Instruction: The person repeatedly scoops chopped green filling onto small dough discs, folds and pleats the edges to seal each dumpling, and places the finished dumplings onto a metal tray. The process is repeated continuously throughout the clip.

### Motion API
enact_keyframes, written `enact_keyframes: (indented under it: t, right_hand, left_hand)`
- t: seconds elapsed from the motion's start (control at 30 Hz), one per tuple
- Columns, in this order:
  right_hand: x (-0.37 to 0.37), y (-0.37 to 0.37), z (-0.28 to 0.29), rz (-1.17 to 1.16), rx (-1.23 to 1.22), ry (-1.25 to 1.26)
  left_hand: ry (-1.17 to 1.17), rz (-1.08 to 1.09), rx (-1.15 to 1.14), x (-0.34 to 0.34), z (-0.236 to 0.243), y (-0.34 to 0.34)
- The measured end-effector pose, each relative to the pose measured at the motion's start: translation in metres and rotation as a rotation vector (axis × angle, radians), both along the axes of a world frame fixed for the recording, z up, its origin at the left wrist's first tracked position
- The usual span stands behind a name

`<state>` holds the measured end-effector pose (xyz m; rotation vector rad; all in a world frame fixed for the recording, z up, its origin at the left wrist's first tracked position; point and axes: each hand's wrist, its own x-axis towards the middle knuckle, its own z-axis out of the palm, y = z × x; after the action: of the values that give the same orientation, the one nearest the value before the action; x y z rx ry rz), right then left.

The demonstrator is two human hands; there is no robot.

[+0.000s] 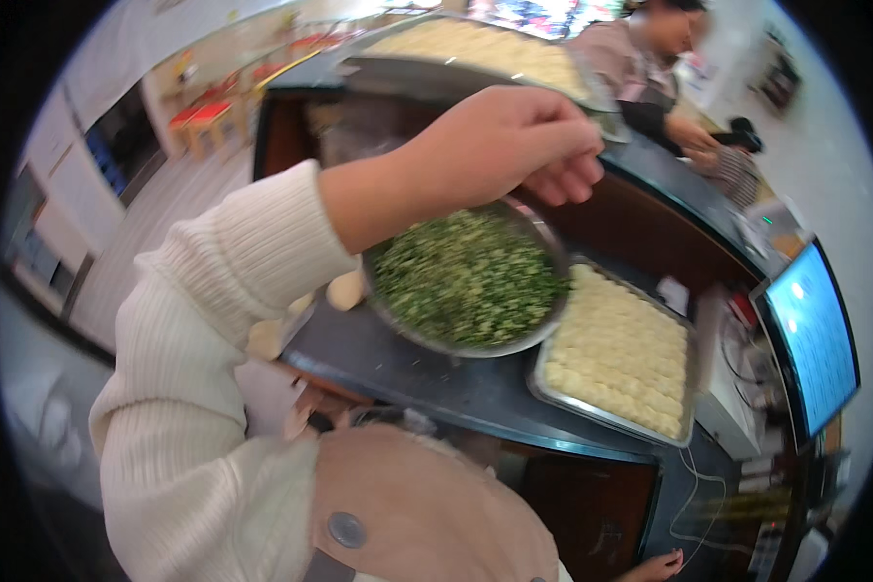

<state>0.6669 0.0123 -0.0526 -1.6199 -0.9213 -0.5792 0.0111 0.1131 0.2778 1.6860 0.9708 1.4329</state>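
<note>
Head view: fingers (pixel 572 177) of raised left hand (pixel 514 145) curled inward, cannot tell whether pinching anything. Below them in view, metal bowl (pixel 551 242) of chopped greens (pixel 466 281) on dark table (pixel 388 364). Right of bowl, tray (pixel 691 373) of pale dough pieces (pixel 619 349). Right hand (pixel 662 565) at lower edge, grip unclear.

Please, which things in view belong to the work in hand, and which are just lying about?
Seem to belong:
- left hand, raised near the bowl
- chopped greens in that bowl
- metal tray with pale dough pieces

Seem just lying about:
- lit screen
- red-topped stool
</note>
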Motion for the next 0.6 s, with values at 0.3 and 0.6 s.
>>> enact_keyframes:
  t: [0.3,0.6]
  right_hand:
    - [-0.321,0.072,0.107,1.099,-0.257,-0.421]
    - [-0.493,0.065,0.12,1.523,-0.409,-0.609]
  left_hand:
    - [0.482,0.726,-0.434,-0.14,-0.216,-0.116]
    - [0.761,0.834,-0.236,-0.133,-0.293,-0.096]
